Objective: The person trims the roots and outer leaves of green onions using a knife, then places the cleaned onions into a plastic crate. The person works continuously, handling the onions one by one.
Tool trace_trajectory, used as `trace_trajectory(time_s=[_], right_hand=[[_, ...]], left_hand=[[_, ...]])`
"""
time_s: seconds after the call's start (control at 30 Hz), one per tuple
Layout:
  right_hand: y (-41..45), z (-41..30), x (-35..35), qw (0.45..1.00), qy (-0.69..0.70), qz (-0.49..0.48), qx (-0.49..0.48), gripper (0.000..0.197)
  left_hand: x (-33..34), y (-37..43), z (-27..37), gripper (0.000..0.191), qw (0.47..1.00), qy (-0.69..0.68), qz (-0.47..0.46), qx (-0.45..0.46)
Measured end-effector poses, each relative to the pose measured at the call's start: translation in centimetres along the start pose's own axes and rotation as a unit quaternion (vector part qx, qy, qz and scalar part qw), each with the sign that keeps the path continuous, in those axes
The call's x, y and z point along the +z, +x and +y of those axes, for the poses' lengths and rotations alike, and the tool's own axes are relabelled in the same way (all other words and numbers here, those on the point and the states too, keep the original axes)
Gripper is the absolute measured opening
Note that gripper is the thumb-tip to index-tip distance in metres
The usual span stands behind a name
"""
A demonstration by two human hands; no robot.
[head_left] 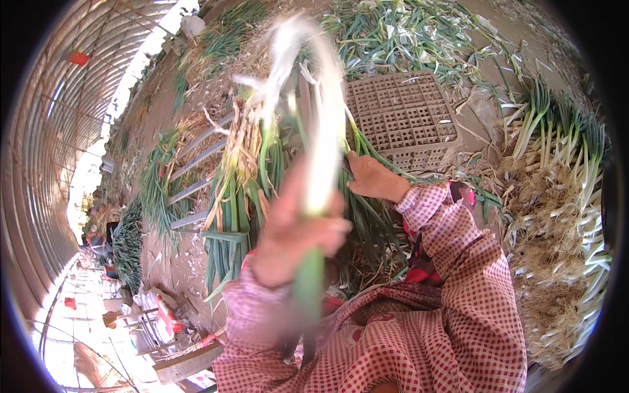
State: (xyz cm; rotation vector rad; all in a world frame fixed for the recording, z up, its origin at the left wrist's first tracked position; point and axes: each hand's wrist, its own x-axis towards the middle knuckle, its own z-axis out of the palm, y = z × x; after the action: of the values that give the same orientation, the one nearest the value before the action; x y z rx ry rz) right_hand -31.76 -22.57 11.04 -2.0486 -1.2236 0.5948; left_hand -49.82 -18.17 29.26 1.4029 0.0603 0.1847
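A blurred scallion with a long white shaft and green leaves is in my left hand. Its pale root end bends over above the fist, and the leaves hang down toward my lap. To the right, my right hand has its fingers curled, with a narrow dark object showing at them; what it is cannot be told. Green leaves pass close by this hand. Left of my left hand, scallions with dry brown outer leaves lie across a rack of metal bars.
An upturned brown plastic crate stands ahead right. Loose green leaves cover the ground behind it. Rooted scallions are stacked along the right. At left are another leaf heap, a dark green bundle and a corrugated curved wall.
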Motion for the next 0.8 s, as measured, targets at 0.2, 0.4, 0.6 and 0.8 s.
trace_trajectory(time_s=[0.2,0.4,0.6,0.8], right_hand=[[-1.3,-0.4,-1.2,0.993,0.091,-0.005,-0.069,0.035],[-1.7,4.5,-3.1,0.996,0.081,0.033,0.021,0.035],[-3.2,2.3,-3.2,0.993,-0.007,0.098,0.07,0.042],[-3.1,5.4,-2.2,0.989,-0.038,0.131,0.061,0.042]], left_hand=[[8.2,5.2,-4.1,0.086,0.98,-0.006,-0.198,-0.014],[4.7,14.3,-2.0,0.073,0.99,-0.08,-0.104,0.052],[-12.3,19.7,-18.0,0.066,0.976,0.144,0.147,-0.065],[-15.4,16.6,-29.5,0.068,0.954,0.079,0.223,-0.185]])
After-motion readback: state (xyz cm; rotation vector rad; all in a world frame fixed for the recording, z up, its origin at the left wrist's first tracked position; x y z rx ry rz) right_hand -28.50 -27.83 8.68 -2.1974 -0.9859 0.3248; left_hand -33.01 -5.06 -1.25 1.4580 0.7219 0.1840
